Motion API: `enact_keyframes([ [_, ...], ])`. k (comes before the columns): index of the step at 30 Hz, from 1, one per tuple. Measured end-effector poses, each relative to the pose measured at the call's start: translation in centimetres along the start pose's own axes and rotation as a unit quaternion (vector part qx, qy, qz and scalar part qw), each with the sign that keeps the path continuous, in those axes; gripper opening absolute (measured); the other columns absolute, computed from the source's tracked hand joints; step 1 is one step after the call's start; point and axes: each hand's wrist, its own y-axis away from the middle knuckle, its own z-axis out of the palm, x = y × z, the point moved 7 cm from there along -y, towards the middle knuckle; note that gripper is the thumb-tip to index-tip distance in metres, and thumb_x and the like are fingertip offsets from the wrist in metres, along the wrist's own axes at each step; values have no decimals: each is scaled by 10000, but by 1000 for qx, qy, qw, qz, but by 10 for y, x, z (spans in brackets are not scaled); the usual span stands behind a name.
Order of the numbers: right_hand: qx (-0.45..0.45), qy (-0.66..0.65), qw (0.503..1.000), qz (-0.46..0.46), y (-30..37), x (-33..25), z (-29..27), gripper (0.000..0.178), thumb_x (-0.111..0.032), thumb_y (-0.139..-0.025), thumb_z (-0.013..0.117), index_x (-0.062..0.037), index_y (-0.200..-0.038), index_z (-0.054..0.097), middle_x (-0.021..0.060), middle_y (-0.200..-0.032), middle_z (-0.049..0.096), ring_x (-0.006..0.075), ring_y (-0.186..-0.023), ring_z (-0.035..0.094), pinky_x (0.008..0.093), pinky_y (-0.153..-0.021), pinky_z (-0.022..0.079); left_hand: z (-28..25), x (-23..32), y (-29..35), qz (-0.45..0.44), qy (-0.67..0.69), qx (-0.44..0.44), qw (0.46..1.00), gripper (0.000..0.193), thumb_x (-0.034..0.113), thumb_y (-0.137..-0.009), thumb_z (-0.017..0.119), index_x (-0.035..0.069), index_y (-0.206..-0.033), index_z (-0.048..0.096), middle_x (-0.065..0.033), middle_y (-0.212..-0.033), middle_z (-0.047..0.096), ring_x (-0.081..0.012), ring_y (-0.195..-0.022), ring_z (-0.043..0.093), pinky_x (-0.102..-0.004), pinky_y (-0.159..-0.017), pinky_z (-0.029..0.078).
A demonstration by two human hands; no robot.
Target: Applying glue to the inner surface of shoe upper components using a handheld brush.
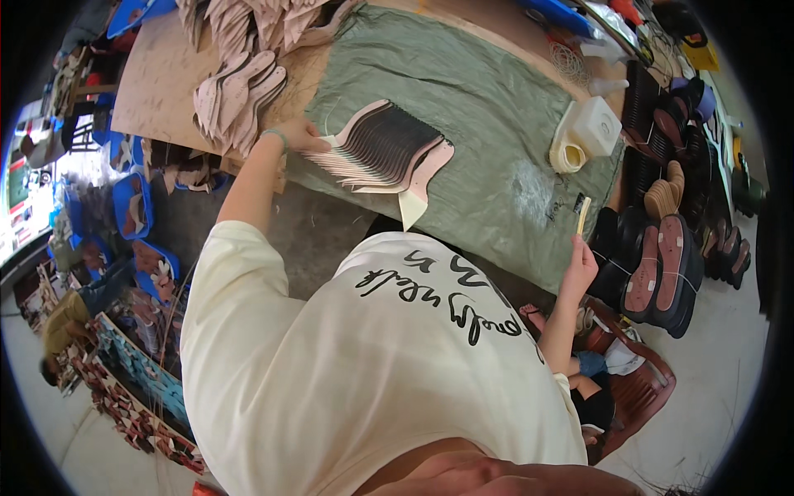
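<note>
Fingers of my left hand (299, 136) are bent down and pressed together on the left end of a fanned row of insoles (382, 149); the fingertips touch the topmost pieces, and a thin band sits on that wrist; whether I pinch one piece or only press on it, I cannot tell. My right hand (579, 266) is on the right side, near to me, and its fingers are closed around the handle of a small brush (583, 215) which stands almost upright, its pale end pointing to the far side.

The insoles are pink with dark faces, overlapped like cards, and they lie on a grey-green cloth (488, 107) that covers the table; one pale piece at the near end of the row hangs over the near edge of the cloth. To the far left of my left hand, a loose heap of pink insoles (244, 87) lies on a brown board (161, 78); to the right of the row, well apart from it, a white plastic jug (589, 132) rests on the cloth. At the far right, beside my right hand, dark shoe soles (666, 264) with reddish faces are stacked; blue bins (132, 202) with more pieces stand on the floor at the left.
</note>
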Motion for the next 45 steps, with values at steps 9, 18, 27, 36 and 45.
enact_keyframes([
  [9,-112,208,971,26,-38,-2,-7,355,-320,-879,653,28,-942,678,55,-651,619,93,-611,513,290,-576,412,-32,36,32,19,-155,101,983,373,376,-855,659,4,-860,696,-173,-772,668,-213,-691,633,-391,-664,465],
  [18,-172,421,891,3,-136,-18,24,474,-468,-840,588,-10,-765,687,181,-685,635,347,-711,646,443,-645,474,-42,134,157,109,120,300,940,209,189,-956,521,-10,-930,578,-92,-826,641,-189,-719,624,-294,-613,461],
  [27,-169,546,820,-19,-186,-19,72,436,-469,-827,594,-56,-864,728,147,-857,703,307,-840,672,441,-727,509,106,224,144,130,435,-81,887,124,123,-976,434,109,-1099,435,-8,-839,567,-46,-524,483,-164,-406,314],
  [36,-207,535,819,19,-157,-36,57,396,-430,-820,635,-69,-962,711,145,-990,693,325,-928,664,442,-754,520,178,275,98,107,479,-50,870,185,201,-971,514,54,-1064,450,25,-747,492,-21,-505,390,-185,-395,285],
  [45,-159,499,852,10,-130,-15,41,380,-436,-835,618,-75,-894,723,143,-874,696,339,-855,665,431,-717,519,206,306,57,110,456,-23,883,295,229,-945,544,-1,-1101,446,-39,-724,510,-81,-498,453,-234,-420,355],
])
